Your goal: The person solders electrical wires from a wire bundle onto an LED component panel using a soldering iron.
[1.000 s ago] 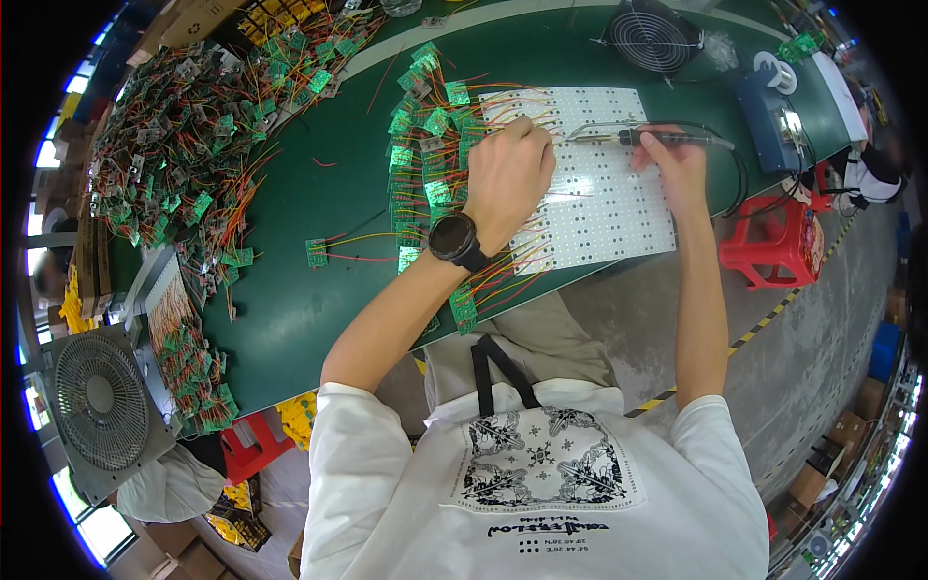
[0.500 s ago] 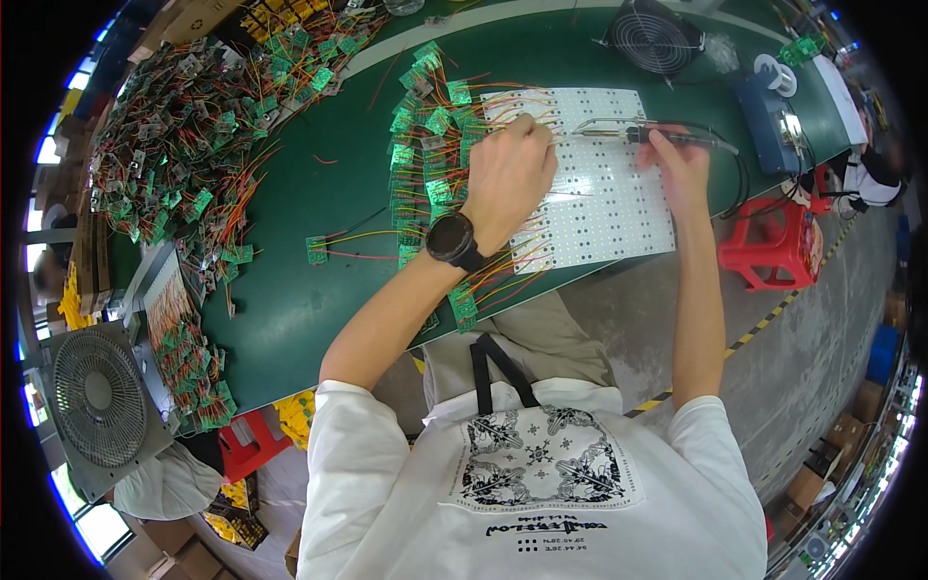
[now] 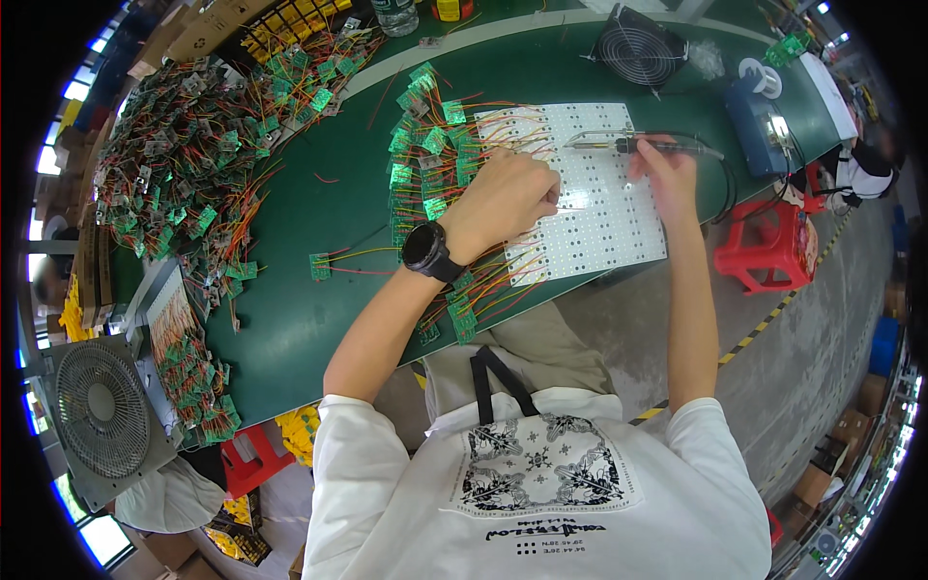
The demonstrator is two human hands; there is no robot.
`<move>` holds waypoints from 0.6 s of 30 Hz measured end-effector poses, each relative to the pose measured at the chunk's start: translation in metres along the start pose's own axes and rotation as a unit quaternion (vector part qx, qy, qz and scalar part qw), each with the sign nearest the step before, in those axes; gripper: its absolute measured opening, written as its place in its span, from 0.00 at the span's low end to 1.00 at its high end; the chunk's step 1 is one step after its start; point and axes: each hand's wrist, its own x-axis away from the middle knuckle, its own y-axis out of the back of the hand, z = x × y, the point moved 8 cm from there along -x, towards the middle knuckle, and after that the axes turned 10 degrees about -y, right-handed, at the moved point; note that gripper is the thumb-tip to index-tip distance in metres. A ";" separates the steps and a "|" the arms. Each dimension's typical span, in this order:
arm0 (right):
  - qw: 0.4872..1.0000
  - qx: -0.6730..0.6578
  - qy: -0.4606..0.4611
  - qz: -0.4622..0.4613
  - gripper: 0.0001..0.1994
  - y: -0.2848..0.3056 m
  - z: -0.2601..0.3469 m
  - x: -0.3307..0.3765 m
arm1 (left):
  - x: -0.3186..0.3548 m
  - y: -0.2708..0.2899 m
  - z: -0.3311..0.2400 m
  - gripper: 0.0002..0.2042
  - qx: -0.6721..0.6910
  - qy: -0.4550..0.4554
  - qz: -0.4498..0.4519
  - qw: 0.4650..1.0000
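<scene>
My left hand [image 3: 510,195], with a dark watch [image 3: 423,247] on the wrist, rests over the left part of a white dotted panel [image 3: 619,222]. Its fingers are curled together, and what they pinch is hidden. A soldering iron [image 3: 677,147] lies in my right hand [image 3: 669,182], gripped between thumb and fingers, its metal tip pointing left above the panel. A thin curved tube runs along the iron. Red and yellow wires [image 3: 527,263] join the panel's left edge to a column of small green circuit boards [image 3: 435,208], partly covered by my left hand and forearm.
A large heap of wired circuit boards [image 3: 179,155] covers the table's left end. At the far right stand a black fan [image 3: 638,50], a blue soldering unit [image 3: 759,121] and a solder spool [image 3: 761,79]. A red stool [image 3: 764,246] is beside the table; one board [image 3: 320,267] lies apart.
My left hand has shifted nearer to me along the panel, its fingers now lower. My right hand keeps its grip on the soldering iron. The whole view has tilted slightly.
</scene>
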 end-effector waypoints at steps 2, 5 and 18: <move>1.000 -0.001 -0.004 -0.002 0.10 0.002 -0.001 0.000 | -0.002 0.002 -0.002 0.07 -0.002 -0.016 -0.021 1.000; 1.000 -0.002 -0.007 -0.008 0.10 0.002 0.000 0.001 | -0.002 0.003 -0.001 0.06 -0.018 -0.013 -0.016 1.000; 1.000 -0.012 -0.004 -0.009 0.10 0.006 -0.005 -0.002 | 0.008 0.024 0.014 0.09 0.050 0.115 -0.226 0.966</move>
